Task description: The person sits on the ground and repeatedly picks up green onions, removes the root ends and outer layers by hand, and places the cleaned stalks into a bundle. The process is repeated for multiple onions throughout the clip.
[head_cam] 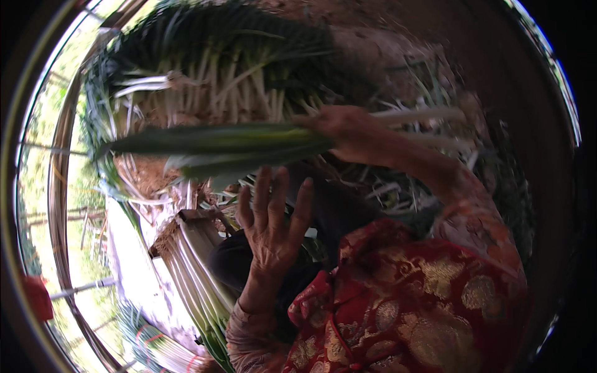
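Observation:
My right hand (345, 133) grips a few leeks (224, 140) held crosswise in front of me. Their dark green leaves reach to the left and their white stems (419, 116) stick out to the right, blurred. Below the leaves, my left hand (275, 214) is raised with fingers apart, its back towards me, holding nothing. Whether its fingertips touch the leaves I cannot tell. Left of that hand, a stack of leeks (200, 265) lies with its roots (168, 235) against a dark frame-like edge (189, 214).
A large heap of leeks (224, 88) spreads over the soil beyond my hands. Loose trimmings (387, 191) litter the ground at right. A leek bundle with red ties (163, 345) lies at lower left. Poles (60, 186) and a red object (37, 298) stand at the left edge.

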The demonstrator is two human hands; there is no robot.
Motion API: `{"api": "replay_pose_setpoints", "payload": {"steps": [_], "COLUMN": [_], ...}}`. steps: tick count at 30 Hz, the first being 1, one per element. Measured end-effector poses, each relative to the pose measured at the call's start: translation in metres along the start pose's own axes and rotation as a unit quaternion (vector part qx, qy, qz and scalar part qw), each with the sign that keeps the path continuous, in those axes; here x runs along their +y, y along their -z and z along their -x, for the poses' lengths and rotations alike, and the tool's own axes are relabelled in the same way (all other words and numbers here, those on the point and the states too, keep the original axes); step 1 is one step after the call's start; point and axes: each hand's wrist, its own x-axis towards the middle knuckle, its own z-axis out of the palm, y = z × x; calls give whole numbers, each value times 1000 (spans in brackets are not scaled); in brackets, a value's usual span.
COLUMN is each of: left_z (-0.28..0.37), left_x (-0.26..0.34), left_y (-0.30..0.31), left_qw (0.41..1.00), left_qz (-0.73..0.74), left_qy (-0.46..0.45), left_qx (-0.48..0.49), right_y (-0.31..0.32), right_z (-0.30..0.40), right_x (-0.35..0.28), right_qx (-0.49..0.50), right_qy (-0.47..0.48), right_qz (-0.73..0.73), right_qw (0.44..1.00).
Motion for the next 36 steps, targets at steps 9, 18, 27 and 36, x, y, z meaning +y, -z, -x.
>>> {"api": "replay_pose_setpoints", "payload": {"steps": [9,18,27,36], "left_z": [-24,-35,-8,-4], "left_x": [-36,-43,-71,-46], "left_y": [27,9,15,7], "left_qw": [936,845,675,714], "left_qz": [-40,151,494,476], "left_qy": [176,330,456,455], "left_qx": [-303,-393,-302,-237], "right_y": [-36,-27,-50,-82], "right_z": [-44,-55,-26,-107], "right_x": [-67,-44,71,-4], "right_qx": [116,-61,459,187], "right_qy": [207,198,-245,-92], "right_qz": [64,51,-412,-908], "right_qw": [969,977,748,363]}}
